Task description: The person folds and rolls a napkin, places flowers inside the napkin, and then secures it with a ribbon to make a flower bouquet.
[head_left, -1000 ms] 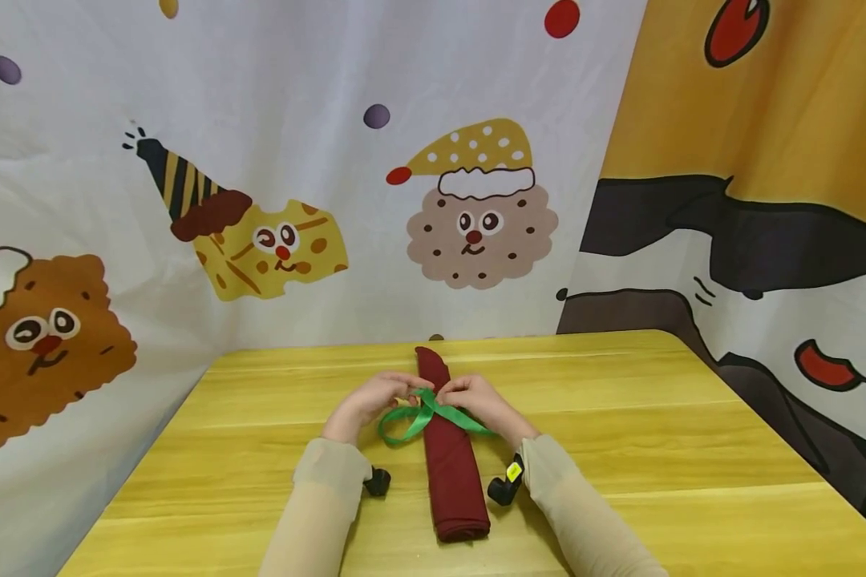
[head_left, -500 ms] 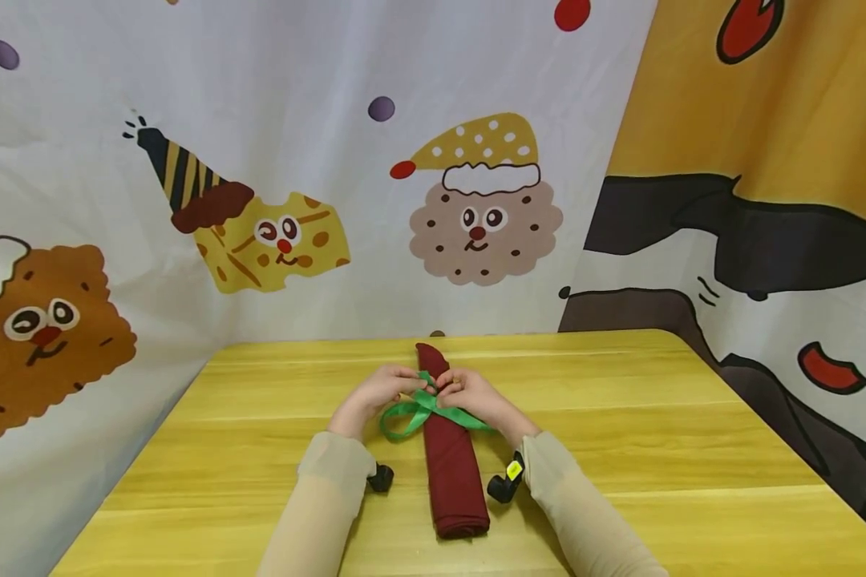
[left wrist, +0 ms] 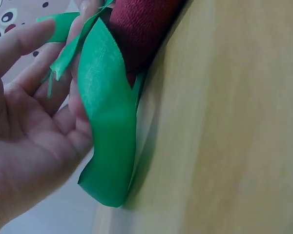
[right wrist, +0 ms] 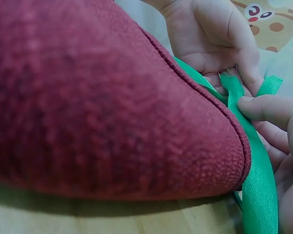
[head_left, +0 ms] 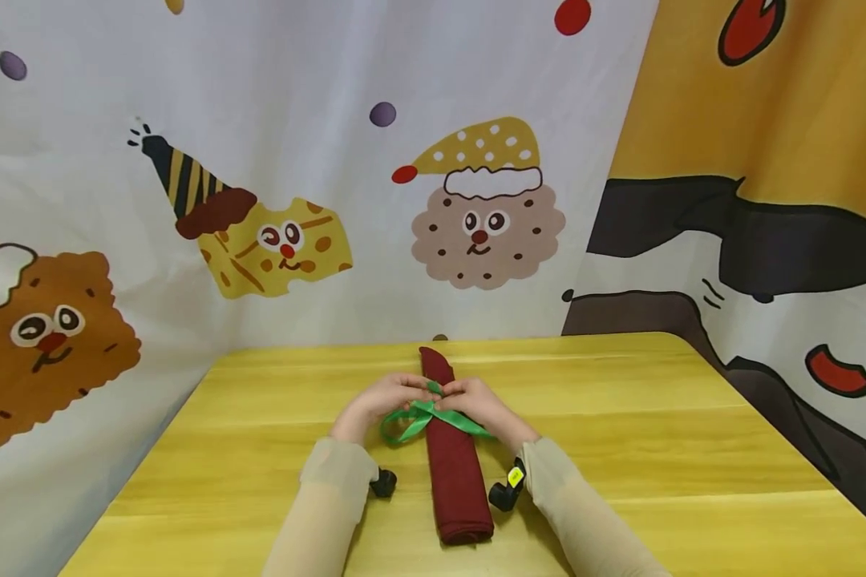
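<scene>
A dark red rolled cloth (head_left: 458, 481) lies lengthwise on the table, its far end narrower. Round its upper part passes a green ribbon (head_left: 463, 421), with a loop drooping on the left and a tail out to the right. My left hand (head_left: 384, 398) pinches a ribbon end above the roll between thumb and fingers. Opposite it, my right hand (head_left: 479, 403) pinches the ribbon at the crossing; the right wrist view shows its thumb (right wrist: 256, 105) pressed on the green band. A frayed ribbon end (left wrist: 63, 61) hangs by the left fingers. The fingertips partly hide the crossing.
The yellow wood-grain table (head_left: 260, 481) extends on both sides of the roll. Behind it hangs a white curtain (head_left: 296, 96) with cartoon prints. Small black wrist cameras sit under both sleeves, near the cloth.
The fingertips of both hands have come together over the crossing. A green ribbon end that stood up there is now mostly covered by the fingers. The roll stays in place.
</scene>
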A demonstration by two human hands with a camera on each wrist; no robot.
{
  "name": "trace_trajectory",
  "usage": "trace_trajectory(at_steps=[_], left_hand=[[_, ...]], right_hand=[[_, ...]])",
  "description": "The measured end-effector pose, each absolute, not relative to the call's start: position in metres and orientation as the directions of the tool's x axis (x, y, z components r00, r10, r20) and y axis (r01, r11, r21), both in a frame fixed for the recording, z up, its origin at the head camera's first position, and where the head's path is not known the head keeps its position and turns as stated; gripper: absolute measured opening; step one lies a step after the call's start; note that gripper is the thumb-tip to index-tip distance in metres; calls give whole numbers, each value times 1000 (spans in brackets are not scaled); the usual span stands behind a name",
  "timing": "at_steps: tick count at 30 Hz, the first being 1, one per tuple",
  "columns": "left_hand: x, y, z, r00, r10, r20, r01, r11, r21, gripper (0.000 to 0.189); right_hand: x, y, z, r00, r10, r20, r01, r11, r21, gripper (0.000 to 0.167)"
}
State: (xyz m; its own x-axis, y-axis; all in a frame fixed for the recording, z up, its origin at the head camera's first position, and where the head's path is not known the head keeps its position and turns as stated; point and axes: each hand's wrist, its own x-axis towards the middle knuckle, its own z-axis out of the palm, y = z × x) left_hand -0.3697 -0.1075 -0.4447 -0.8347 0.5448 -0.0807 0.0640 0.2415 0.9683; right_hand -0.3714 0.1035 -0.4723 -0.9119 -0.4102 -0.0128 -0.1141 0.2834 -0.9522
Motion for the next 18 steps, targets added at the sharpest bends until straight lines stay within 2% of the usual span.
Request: trace_trajectory(at_steps=[4,11,18], left_hand=[[-372,-109,-444,-807,589,-48,75,183,980,28],[-370,-112,-448,-812,581,-50,46,149,988,35],[-369,-109,-448,-807,590,-23,47,103,994,38]], right_hand=[[-372,103,-470,-928,-372,-5,-110,288,-951,31],[-370,102,-474,-928,-373,19,-138,294,-946,28],[-371,105,-476,-941,-337,5,-106,284,-953,19]])
